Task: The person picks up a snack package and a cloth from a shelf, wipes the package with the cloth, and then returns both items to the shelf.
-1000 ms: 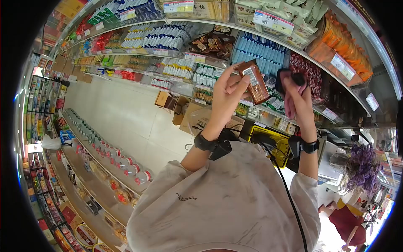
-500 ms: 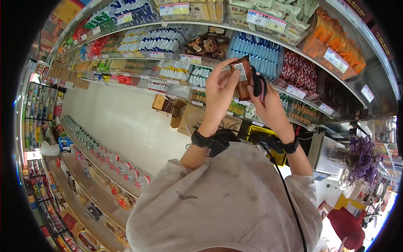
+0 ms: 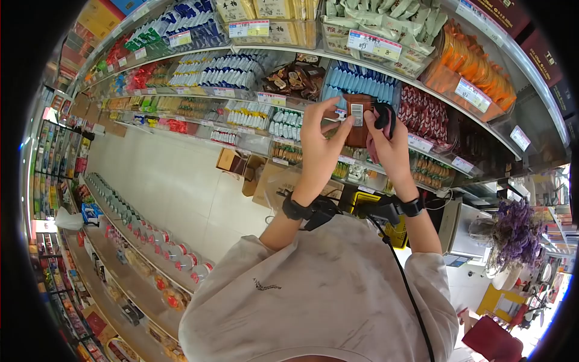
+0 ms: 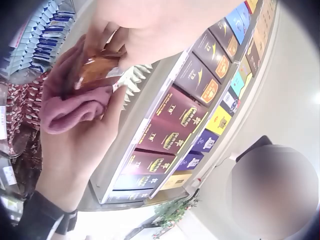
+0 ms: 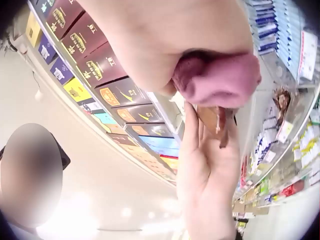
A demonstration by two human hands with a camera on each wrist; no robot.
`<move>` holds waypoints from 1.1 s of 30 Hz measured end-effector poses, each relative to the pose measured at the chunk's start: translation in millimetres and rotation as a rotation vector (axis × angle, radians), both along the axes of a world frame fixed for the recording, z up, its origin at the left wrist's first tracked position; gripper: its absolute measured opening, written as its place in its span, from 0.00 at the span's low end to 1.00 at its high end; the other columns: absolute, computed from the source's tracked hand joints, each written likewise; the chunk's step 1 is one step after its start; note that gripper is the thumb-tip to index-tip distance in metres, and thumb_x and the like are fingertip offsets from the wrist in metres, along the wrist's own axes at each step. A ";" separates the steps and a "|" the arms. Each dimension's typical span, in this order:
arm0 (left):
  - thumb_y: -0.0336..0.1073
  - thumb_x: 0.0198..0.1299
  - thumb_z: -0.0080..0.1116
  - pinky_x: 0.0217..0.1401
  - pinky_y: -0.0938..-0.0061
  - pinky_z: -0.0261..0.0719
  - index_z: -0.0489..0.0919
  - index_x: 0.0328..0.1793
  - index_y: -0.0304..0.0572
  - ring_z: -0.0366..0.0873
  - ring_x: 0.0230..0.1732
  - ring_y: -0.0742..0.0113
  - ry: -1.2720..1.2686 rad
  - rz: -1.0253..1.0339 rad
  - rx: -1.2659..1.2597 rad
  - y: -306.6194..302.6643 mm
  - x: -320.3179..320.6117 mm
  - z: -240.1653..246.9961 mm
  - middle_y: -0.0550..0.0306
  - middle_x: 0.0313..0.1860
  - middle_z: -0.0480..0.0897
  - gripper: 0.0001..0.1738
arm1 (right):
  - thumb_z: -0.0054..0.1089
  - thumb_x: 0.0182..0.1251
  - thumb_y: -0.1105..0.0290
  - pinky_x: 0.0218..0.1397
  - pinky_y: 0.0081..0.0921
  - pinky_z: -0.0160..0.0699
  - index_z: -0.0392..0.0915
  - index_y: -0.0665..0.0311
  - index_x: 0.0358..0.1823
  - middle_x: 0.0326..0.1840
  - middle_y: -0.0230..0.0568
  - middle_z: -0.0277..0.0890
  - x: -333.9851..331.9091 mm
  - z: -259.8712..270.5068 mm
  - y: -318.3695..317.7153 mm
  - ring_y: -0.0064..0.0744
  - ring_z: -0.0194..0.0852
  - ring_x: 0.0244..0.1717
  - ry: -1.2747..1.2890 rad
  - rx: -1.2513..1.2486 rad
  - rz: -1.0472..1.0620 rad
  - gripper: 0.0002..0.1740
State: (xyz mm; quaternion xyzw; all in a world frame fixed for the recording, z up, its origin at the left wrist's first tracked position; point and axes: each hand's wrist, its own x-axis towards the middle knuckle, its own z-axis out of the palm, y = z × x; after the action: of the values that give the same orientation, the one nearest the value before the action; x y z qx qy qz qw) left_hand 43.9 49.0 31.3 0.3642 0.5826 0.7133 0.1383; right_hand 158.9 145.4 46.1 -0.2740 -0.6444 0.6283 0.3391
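Note:
My left hand [image 3: 318, 151] holds a flat brown packet [image 3: 357, 137] with a white barcode label facing up in the head view. Its thumb lies at the packet's left edge. On the other side my right hand [image 3: 395, 158] grips a folded mauve cloth [image 5: 225, 82] with a black part [image 3: 386, 117] that bends over the packet's right edge. Seen from the left wrist, the cloth [image 4: 75, 110] lies right against the glossy brown wrapper [image 4: 97, 72]. Most of the right fingertips are hidden by the cloth.
Shelves of wrapped snacks curve behind the hands, with blue packets [image 3: 365, 81], red packets [image 3: 422, 114] and orange packets [image 3: 476, 66] in clear bins. Below are a yellow basket [image 3: 396, 235] and a cardboard box [image 3: 271, 184]. Bottles [image 3: 175, 250] line a shelf at left.
My right hand has come in from the right with the cloth, up to the packet. The packet, tilted before, now stands straighter in the head view.

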 end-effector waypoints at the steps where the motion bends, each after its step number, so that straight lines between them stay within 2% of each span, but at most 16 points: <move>1: 0.27 0.67 0.65 0.47 0.73 0.89 0.78 0.63 0.33 0.83 0.50 0.68 -0.006 0.025 0.007 -0.2 2.3 2.1 0.50 0.55 0.81 0.19 | 0.65 0.76 0.63 0.20 0.18 0.60 0.77 0.68 0.42 0.20 0.26 0.70 -3.2 -0.9 -2.5 0.13 0.65 0.17 0.008 0.069 -0.028 0.13; 3: 0.26 0.68 0.63 0.48 0.74 0.88 0.77 0.67 0.33 0.84 0.50 0.65 0.045 0.002 0.041 1.5 8.3 -0.1 0.49 0.54 0.81 0.22 | 0.64 0.76 0.63 0.23 0.16 0.62 0.79 0.69 0.46 0.22 0.25 0.70 -7.0 0.1 -10.7 0.11 0.65 0.21 0.030 0.203 -0.082 0.14; 4: 0.26 0.68 0.63 0.48 0.74 0.88 0.76 0.69 0.33 0.84 0.51 0.65 0.079 0.010 0.063 1.6 10.8 0.9 0.49 0.54 0.81 0.23 | 0.61 0.79 0.62 0.25 0.15 0.64 0.78 0.69 0.57 0.26 0.26 0.72 -9.2 -6.9 -10.9 0.10 0.66 0.24 0.015 0.287 -0.100 0.17; 7: 0.27 0.71 0.60 0.42 0.77 0.85 0.74 0.73 0.34 0.83 0.51 0.66 0.120 -0.027 0.052 -1.8 8.6 7.8 0.50 0.54 0.81 0.24 | 0.56 0.81 0.62 0.26 0.16 0.65 0.72 0.69 0.69 0.29 0.26 0.73 -3.8 -3.6 -28.6 0.11 0.67 0.25 0.117 0.091 0.040 0.24; 8: 0.28 0.72 0.59 0.40 0.78 0.83 0.74 0.73 0.34 0.83 0.51 0.67 0.135 -0.041 0.032 -4.4 6.5 13.3 0.51 0.53 0.80 0.24 | 0.50 0.83 0.63 0.30 0.16 0.68 0.66 0.68 0.76 0.46 0.34 0.81 -1.3 1.1 -29.7 0.11 0.67 0.28 0.091 0.243 0.049 0.27; 11: 0.32 0.75 0.55 0.33 0.83 0.73 0.76 0.70 0.33 0.79 0.48 0.74 0.129 -0.080 -0.031 -11.4 3.4 21.4 0.55 0.54 0.80 0.20 | 0.50 0.82 0.64 0.48 0.21 0.78 0.67 0.68 0.76 0.70 0.44 0.74 -8.4 21.9 -32.0 0.20 0.78 0.44 0.214 0.283 0.051 0.27; 14: 0.32 0.75 0.55 0.31 0.84 0.69 0.77 0.64 0.32 0.77 0.45 0.75 0.080 -0.193 -0.019 -14.7 -3.0 13.4 0.56 0.50 0.78 0.16 | 0.52 0.80 0.64 0.70 0.32 0.71 0.72 0.68 0.72 0.83 0.49 0.58 -13.2 21.1 -23.7 0.38 0.75 0.67 0.199 0.487 0.106 0.24; 17: 0.32 0.75 0.56 0.33 0.82 0.71 0.77 0.60 0.31 0.76 0.44 0.74 0.024 -0.304 -0.017 -16.9 -11.6 8.3 0.56 0.49 0.76 0.14 | 0.55 0.78 0.65 0.78 0.38 0.62 0.77 0.68 0.66 0.80 0.55 0.61 -8.3 34.3 -13.7 0.54 0.64 0.78 -0.020 0.912 0.082 0.21; 18: 0.32 0.75 0.55 0.35 0.82 0.72 0.77 0.59 0.30 0.75 0.44 0.74 0.005 -0.333 -0.027 -18.9 -13.3 8.9 0.56 0.49 0.76 0.13 | 0.57 0.77 0.64 0.76 0.39 0.67 0.79 0.67 0.63 0.79 0.56 0.63 -7.9 36.2 -10.6 0.58 0.68 0.74 -0.051 0.960 0.062 0.20; 20: 0.31 0.75 0.56 0.40 0.81 0.75 0.77 0.60 0.30 0.76 0.46 0.74 0.014 -0.393 -0.037 -24.4 -11.3 17.4 0.56 0.49 0.76 0.13 | 0.58 0.77 0.62 0.74 0.39 0.68 0.79 0.69 0.62 0.76 0.56 0.67 -6.0 28.3 -4.2 0.54 0.72 0.71 -0.076 0.701 0.102 0.21; 22: 0.30 0.74 0.57 0.46 0.79 0.78 0.76 0.63 0.29 0.77 0.50 0.74 -0.019 -0.419 -0.028 -24.9 -8.4 16.3 0.57 0.50 0.77 0.16 | 0.56 0.80 0.59 0.53 0.32 0.81 0.80 0.72 0.58 0.56 0.53 0.82 -12.5 19.0 1.4 0.41 0.86 0.47 -0.008 0.610 0.044 0.21; 24: 0.29 0.74 0.58 0.52 0.78 0.80 0.75 0.69 0.29 0.78 0.52 0.75 -0.155 -0.422 0.024 -20.7 -4.9 7.0 0.58 0.51 0.79 0.20 | 0.53 0.82 0.59 0.39 0.25 0.77 0.81 0.73 0.56 0.44 0.46 0.84 -3.2 31.9 12.7 0.31 0.80 0.32 -0.138 0.217 0.178 0.21; 27: 0.31 0.76 0.57 0.52 0.80 0.80 0.73 0.74 0.30 0.79 0.50 0.77 -0.292 -0.380 0.070 -18.5 -6.6 5.9 0.59 0.53 0.83 0.24 | 0.49 0.85 0.60 0.24 0.18 0.64 0.78 0.72 0.61 0.31 0.36 0.82 1.5 17.5 25.6 0.18 0.68 0.18 -0.114 0.009 0.030 0.21; 28: 0.32 0.76 0.57 0.52 0.80 0.80 0.74 0.73 0.30 0.79 0.50 0.78 -0.345 -0.354 0.070 -18.3 -8.1 4.7 0.60 0.52 0.83 0.23 | 0.50 0.84 0.60 0.27 0.20 0.69 0.76 0.72 0.63 0.34 0.38 0.83 1.1 20.1 17.5 0.21 0.72 0.21 -0.037 0.043 0.032 0.22; 31: 0.33 0.76 0.57 0.53 0.79 0.79 0.75 0.70 0.31 0.79 0.51 0.79 -0.475 -0.303 0.145 -14.9 -7.1 7.5 0.62 0.51 0.84 0.21 | 0.61 0.77 0.62 0.57 0.37 0.80 0.70 0.71 0.70 0.55 0.50 0.78 -13.5 6.5 1.9 0.33 0.79 0.52 -0.004 0.626 0.070 0.28; 33: 0.32 0.76 0.56 0.60 0.72 0.82 0.75 0.70 0.32 0.81 0.55 0.72 -0.400 -0.314 0.173 -12.4 -16.4 3.2 0.59 0.56 0.84 0.20 | 0.64 0.74 0.64 0.53 0.33 0.81 0.73 0.71 0.64 0.46 0.45 0.80 -11.1 10.0 -6.7 0.30 0.80 0.46 -0.149 0.753 0.101 0.24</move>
State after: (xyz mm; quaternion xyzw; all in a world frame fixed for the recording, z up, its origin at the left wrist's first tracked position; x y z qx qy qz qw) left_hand 27.5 36.6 34.5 0.3122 0.4170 0.7881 0.3280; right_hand 147.8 138.7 56.1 -0.1432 -0.8655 0.3422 0.3366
